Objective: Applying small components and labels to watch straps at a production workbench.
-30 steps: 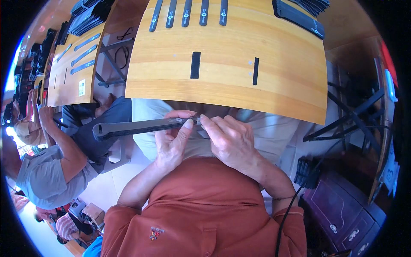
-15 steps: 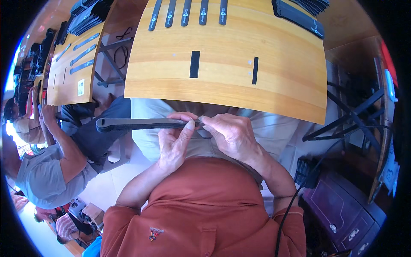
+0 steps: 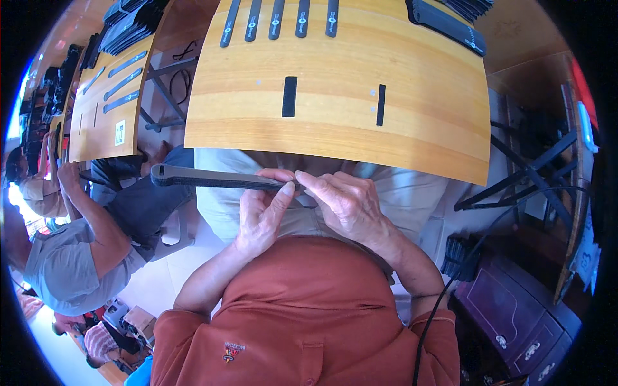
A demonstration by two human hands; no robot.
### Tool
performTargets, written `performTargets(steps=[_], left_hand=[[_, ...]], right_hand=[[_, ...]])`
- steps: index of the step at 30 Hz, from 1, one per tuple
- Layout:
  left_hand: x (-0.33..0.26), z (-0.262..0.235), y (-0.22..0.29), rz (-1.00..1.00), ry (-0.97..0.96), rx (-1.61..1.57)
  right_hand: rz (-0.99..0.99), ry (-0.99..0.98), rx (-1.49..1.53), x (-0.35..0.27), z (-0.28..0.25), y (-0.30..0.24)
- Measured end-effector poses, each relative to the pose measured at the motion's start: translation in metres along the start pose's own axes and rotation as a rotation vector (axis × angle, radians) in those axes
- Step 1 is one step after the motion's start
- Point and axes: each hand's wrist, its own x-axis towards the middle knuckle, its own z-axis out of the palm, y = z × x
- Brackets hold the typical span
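Observation:
Between the table edge and my lap, my left hand (image 3: pixel 261 217) is closed on a stack of grey-black straps (image 3: pixel 212 178), thumb on the near side and fingers on the far side. The stack reaches out to the left and its rounded free end has a slot. At its other end my right hand (image 3: pixel 347 202) is closed, thumb and forefinger pinching there; those fingertips hide what exactly they grip. Several similar dark straps (image 3: pixel 275 22) lie side by side at the table's far edge.
The wooden table (image 3: pixel 335 138) carries a wide black strip (image 3: pixel 290 96), a narrow black strip (image 3: pixel 381 105) and a strap pile (image 3: pixel 447 27) at far right. A cable (image 3: pixel 444 296) runs past my right arm. A co-worker (image 3: pixel 84 257) sits at left, near another table (image 3: pixel 96 138).
The stack's free end has risen a little and shifted slightly right, so the stack slants more. My right fingers have moved slightly at its other end; both hands keep their places.

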Motion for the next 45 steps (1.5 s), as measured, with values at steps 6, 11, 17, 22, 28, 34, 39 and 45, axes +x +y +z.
performTargets(steps=[6,11,17,22,28,34,39,45], left_hand=[[0.001,0.004,-0.01,0.057,0.034,-0.036],[-0.003,0.001,-0.005,0.01,0.041,0.029],[-0.001,-0.009,0.006,-0.079,-0.073,0.218],[-0.001,-0.025,0.01,-0.082,-0.245,0.281],[0.003,-0.033,0.036,-0.207,-0.463,0.347],[0.004,-0.033,0.027,-0.165,-0.421,0.327],[0.006,-0.029,0.011,-0.221,-0.243,0.132],[0.007,-0.021,0.011,-0.185,-0.172,0.162]], right_hand=[[0.057,-0.003,0.068,-0.004,0.002,-0.004],[0.076,-0.03,0.025,-0.003,-0.001,-0.007],[0.052,-0.086,-0.007,-0.005,-0.011,-0.008],[-0.018,-0.221,-0.01,-0.006,-0.016,-0.005],[0.062,-0.409,0.158,0.001,-0.025,-0.006],[0.037,-0.233,0.171,-0.01,-0.005,-0.003],[0.107,-0.147,0.096,-0.011,0.002,-0.019],[0.063,-0.104,-0.057,-0.011,0.007,-0.02]])
